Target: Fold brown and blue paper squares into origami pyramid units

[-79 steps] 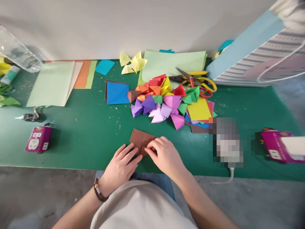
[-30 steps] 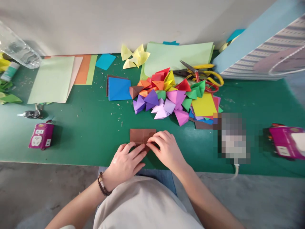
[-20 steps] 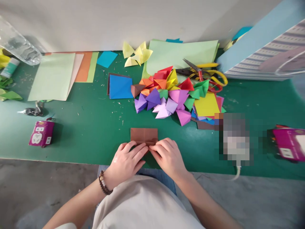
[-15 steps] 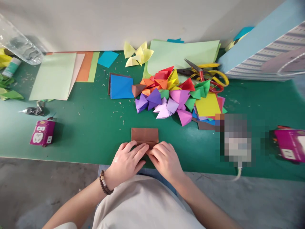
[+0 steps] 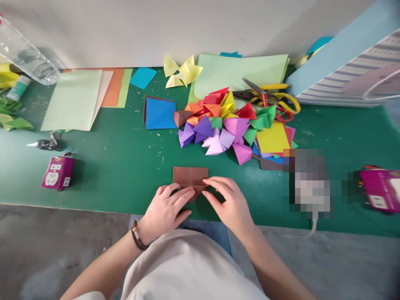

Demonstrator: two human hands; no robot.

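Note:
A brown sheet of origami paper (image 5: 190, 174) lies near the front edge of the green table, creased down its middle. Its lower right part is folded to a slanted edge and points down toward me. My left hand (image 5: 167, 206) rests flat on the paper's lower left part, fingers stretched out and pressing it down. At the right edge, my right hand (image 5: 229, 204) has its thumb and index finger apart, the tips at the paper's edge and the folded corner. The left fingers hide the lower left part of the paper.
Folded colourful paper pieces (image 5: 215, 121) are heaped beyond the paper. A blue square stack (image 5: 161, 113) lies to their left, scissors (image 5: 265, 98) behind, yellow squares (image 5: 272, 137) to the right. Purple boxes (image 5: 58, 172) and a plastic bottle (image 5: 28, 54) also stand on the table.
My right hand has moved right, from the middle of the lower fold to the paper's right edge, and its thumb and index finger have parted. My left hand stays almost in place.

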